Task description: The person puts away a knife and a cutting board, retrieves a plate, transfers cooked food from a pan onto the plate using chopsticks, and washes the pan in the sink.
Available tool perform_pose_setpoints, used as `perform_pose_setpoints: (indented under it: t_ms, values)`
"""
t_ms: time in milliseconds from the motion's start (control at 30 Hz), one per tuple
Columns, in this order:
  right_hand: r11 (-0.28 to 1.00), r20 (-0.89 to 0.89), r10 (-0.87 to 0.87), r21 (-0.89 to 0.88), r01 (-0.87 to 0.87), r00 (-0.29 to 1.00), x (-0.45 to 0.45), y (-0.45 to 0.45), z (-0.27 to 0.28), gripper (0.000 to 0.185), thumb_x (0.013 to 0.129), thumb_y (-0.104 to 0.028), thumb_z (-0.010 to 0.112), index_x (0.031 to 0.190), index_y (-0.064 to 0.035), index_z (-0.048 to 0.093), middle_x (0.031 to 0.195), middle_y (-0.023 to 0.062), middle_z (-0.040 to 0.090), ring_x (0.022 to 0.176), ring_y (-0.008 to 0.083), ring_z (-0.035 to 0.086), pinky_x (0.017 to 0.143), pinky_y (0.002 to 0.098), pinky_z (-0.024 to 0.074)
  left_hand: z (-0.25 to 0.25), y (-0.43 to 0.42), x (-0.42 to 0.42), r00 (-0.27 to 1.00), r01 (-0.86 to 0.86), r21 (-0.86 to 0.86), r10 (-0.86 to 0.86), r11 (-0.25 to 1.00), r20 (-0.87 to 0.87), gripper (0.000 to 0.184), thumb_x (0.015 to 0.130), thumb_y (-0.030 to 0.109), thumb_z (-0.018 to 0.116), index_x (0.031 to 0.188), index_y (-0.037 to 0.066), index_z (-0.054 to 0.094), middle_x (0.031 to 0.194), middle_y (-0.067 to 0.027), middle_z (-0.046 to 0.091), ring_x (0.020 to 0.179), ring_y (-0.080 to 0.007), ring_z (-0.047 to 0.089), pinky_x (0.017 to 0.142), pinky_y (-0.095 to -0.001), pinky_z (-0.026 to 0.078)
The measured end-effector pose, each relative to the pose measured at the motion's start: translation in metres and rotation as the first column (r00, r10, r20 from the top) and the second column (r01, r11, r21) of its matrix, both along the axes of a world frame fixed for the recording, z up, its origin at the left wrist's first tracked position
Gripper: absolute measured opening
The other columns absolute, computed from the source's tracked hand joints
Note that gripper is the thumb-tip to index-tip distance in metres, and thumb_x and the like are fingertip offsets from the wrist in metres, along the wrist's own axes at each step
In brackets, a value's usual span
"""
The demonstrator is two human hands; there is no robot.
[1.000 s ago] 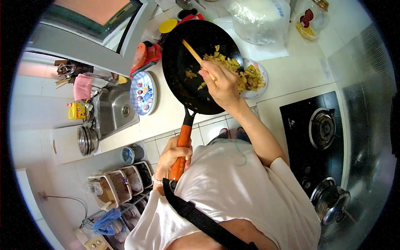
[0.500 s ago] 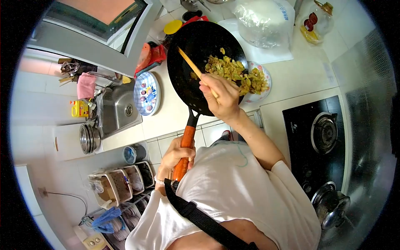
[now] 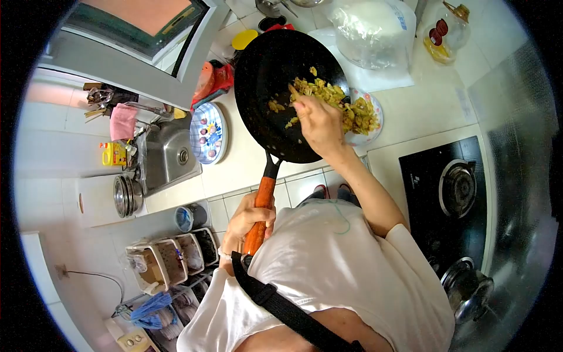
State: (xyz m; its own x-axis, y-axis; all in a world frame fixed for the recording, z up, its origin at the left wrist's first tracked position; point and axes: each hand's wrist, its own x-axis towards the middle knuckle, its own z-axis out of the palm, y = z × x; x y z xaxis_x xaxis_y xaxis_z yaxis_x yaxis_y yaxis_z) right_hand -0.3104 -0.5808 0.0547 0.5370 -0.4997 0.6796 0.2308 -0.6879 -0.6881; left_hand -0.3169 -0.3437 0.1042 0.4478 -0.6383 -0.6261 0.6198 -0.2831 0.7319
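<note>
Orange wooden handle [image 3: 264,192], gripped by the left hand [image 3: 245,223], best steadies the likely heavy, round black wok [image 3: 258,88]; right hand [image 3: 321,126] clasps wooden chopsticks [image 3: 292,89].

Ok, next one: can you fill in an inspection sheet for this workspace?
Surface: pale countertop
Job's things: black wok; chopped food in it and on the plate at its rim
Clutter: plastic bag; bottle holding yellow liquid; patterned dish with small pieces
Hands: left hand grips the wok's handle; right hand, over the wok, holds a mostly hidden wooden utensil
Cables: thin dark cable on the wall
Surroundings: sink, black cooktop
</note>
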Motion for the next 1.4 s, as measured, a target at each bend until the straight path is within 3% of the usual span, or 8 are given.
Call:
perform_pose_setpoints:
  t_ms: [233,333,567,767,967,1100,1300,1400]
  values:
    - [0.995,0.355,0.072,-0.094,-0.041,0.932,0.002,0.014,0.027,0.020,0.083,-0.011,0.064,0.096,0.0009,0.057,0.079,0.0143,0.062,0.066,0.0309,0.062,0.057,0.0366,0.0507,0.005,-0.002,-0.001,1.000,-0.018,0.042,0.018,0.999,-0.019,0.027,0.064,0.003,0.059,0.087,-0.003,0.047,0.055,-0.0084,0.049,0.037,-0.0182,0.048,0.036,-0.0280,0.041]
    - [0.999,-0.009,0.041,0.006,-0.041,0.999,0.004,0.005,-0.009,0.015,0.087,-0.013,0.061,0.093,0.0006,0.060,0.074,0.0145,0.062,0.059,0.0258,0.061,0.052,0.0333,0.0475,0.005,-0.004,-0.001,0.999,-0.032,0.014,0.032,0.999,-0.041,0.023,0.064,0.000,0.058,0.083,-0.004,0.047,0.055,-0.0086,0.050,0.038,-0.0190,0.050,0.037,-0.0288,0.042]
    - [0.994,0.343,0.098,0.019,-0.112,0.934,-0.012,0.013,0.033,0.012,0.084,-0.006,0.062,0.093,0.0021,0.061,0.079,0.0123,0.067,0.063,0.0205,0.064,0.053,0.0283,0.0490,0.001,-0.001,0.000,1.000,-0.011,0.026,0.012,1.000,-0.024,0.023,0.065,0.000,0.058,0.085,-0.003,0.046,0.056,-0.0078,0.050,0.038,-0.0189,0.050,0.038,-0.0289,0.043]
    - [0.998,-0.051,-0.049,0.024,0.050,0.997,-0.003,0.000,-0.016,0.012,0.087,-0.012,0.059,0.090,-0.0009,0.061,0.071,0.0127,0.062,0.056,0.0248,0.060,0.050,0.0322,0.0458,0.000,0.001,-0.002,0.998,-0.037,-0.013,0.037,0.999,-0.055,0.020,0.065,0.000,0.057,0.081,-0.003,0.047,0.056,-0.0082,0.050,0.038,-0.0185,0.051,0.037,-0.0282,0.043]
    - [0.994,0.298,0.093,0.024,-0.105,0.950,-0.008,0.020,0.018,0.013,0.084,-0.008,0.063,0.093,0.0005,0.061,0.076,0.0132,0.065,0.062,0.0241,0.064,0.053,0.0310,0.0490,0.004,0.000,-0.003,0.999,-0.032,0.025,0.033,0.999,-0.027,0.020,0.064,0.002,0.058,0.080,-0.003,0.047,0.056,-0.0084,0.049,0.038,-0.0184,0.050,0.037,-0.0279,0.043]
    - [0.998,-0.028,-0.057,0.033,0.058,0.998,-0.010,0.002,-0.020,0.012,0.087,-0.009,0.059,0.091,0.0021,0.062,0.074,0.0139,0.065,0.059,0.0215,0.062,0.050,0.0304,0.0475,0.003,0.001,-0.003,1.000,-0.022,0.007,0.022,1.000,-0.018,0.021,0.063,0.003,0.059,0.079,-0.003,0.047,0.056,-0.0086,0.050,0.037,-0.0185,0.049,0.037,-0.0280,0.042]
    - [0.989,0.227,0.130,0.040,-0.143,0.965,-0.040,0.028,0.000,0.016,0.084,-0.009,0.063,0.092,0.0044,0.061,0.077,0.0167,0.065,0.064,0.0227,0.065,0.055,0.0302,0.0508,-0.001,0.000,-0.002,0.999,-0.033,0.033,0.034,0.999,-0.017,0.021,0.063,0.003,0.058,0.079,-0.003,0.047,0.058,-0.0094,0.050,0.038,-0.0190,0.050,0.037,-0.0282,0.042]
    - [0.991,0.067,0.130,0.028,-0.132,0.989,-0.037,0.033,-0.026,0.018,0.083,-0.012,0.063,0.095,0.0012,0.059,0.080,0.0163,0.063,0.069,0.0306,0.064,0.058,0.0369,0.0517,0.000,-0.001,-0.002,0.999,-0.028,0.027,0.029,0.999,-0.020,0.022,0.062,0.004,0.058,0.080,-0.003,0.047,0.057,-0.0091,0.050,0.037,-0.0190,0.049,0.037,-0.0279,0.042]
